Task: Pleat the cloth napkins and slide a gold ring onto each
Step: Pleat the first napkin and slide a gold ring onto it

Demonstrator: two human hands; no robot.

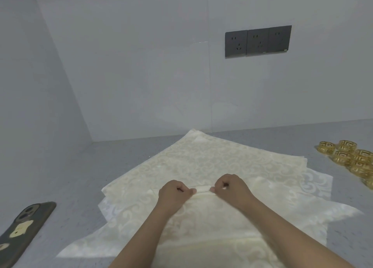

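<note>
Several cream damask napkins (201, 158) lie stacked and fanned on the grey counter (80, 167) in front of me. A narrow folded ridge of the top napkin (202, 188) stands up between my hands. My left hand (175, 193) pinches the ridge's left end with curled fingers. My right hand (230, 187) pinches its right end the same way. Both forearms reach in from the bottom edge over the cloth. A cluster of several gold napkin rings (351, 156) sits at the far right of the counter.
A phone in a dark case (22, 231) lies face down near the counter's left front. A grey wall with a triple socket panel (258, 41) rises behind the napkins; another wall closes the left side.
</note>
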